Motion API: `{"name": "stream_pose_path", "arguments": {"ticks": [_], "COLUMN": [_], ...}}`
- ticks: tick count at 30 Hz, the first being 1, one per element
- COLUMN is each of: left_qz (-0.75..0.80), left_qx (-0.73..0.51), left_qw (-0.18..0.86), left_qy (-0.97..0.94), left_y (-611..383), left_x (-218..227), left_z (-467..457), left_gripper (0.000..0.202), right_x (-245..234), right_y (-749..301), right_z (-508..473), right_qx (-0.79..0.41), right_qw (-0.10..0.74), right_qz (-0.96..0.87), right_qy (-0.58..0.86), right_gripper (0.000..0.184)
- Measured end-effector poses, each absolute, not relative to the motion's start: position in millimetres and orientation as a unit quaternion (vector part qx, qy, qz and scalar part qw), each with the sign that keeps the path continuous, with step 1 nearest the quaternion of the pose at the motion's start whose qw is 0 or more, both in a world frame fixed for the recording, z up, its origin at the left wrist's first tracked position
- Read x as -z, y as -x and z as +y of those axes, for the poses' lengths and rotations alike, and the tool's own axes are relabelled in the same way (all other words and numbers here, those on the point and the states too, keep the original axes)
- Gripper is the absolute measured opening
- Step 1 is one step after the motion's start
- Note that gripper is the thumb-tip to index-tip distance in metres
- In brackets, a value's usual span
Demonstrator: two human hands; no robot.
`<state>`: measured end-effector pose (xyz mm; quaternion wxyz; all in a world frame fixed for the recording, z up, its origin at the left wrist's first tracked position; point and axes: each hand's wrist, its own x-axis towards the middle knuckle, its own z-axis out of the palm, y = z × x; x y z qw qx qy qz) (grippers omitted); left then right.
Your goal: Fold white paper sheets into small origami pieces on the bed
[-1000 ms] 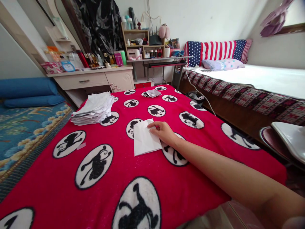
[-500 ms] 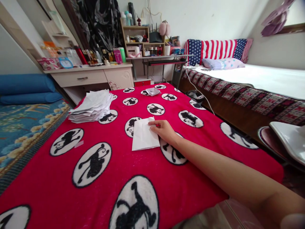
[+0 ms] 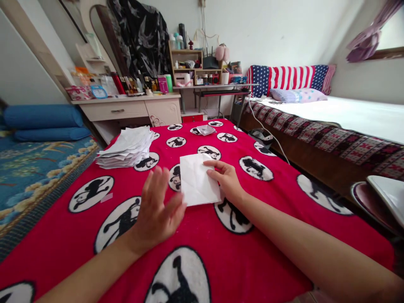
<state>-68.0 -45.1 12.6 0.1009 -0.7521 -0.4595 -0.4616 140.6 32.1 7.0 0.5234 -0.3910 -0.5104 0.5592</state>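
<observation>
Centrally, thumb and forefinger of the right hand (image 3: 227, 182) rest on the right edge of a white paper (image 3: 196, 183); whether gripping, I cannot tell. Its forearm slants from lower right. The left hand (image 3: 160, 214) is raised left of centre, fingers extended, beside the paper. Red cloth (image 3: 252, 265) separates paper from a paper stack (image 3: 126, 147), centre left; writing on jars (image 3: 205, 79), upper middle, is illegible.
</observation>
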Motion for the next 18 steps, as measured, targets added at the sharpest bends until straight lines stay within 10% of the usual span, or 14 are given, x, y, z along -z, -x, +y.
{"name": "stream_pose_path", "arguments": {"ticks": [6,18], "left_qz": [-0.534,-0.530], "left_qx": [0.415,0.349], "left_qw": [-0.543,-0.484], "left_qy": [0.498,0.602], "left_y": [92.4,84.1], "left_x": [-17.4,-6.1], "left_z": [21.0,26.3], "left_gripper": [0.064,0.019], "right_x": [-6.8,7.3], "right_y": [-136.3,-132.9], "right_z": [29.0,52.0], "right_qx": [-0.578,-0.366], "right_qw": [0.475,0.425], "right_qz": [-0.537,-0.708], "right_qy": [0.390,0.429], "right_gripper": [0.026,0.062]}}
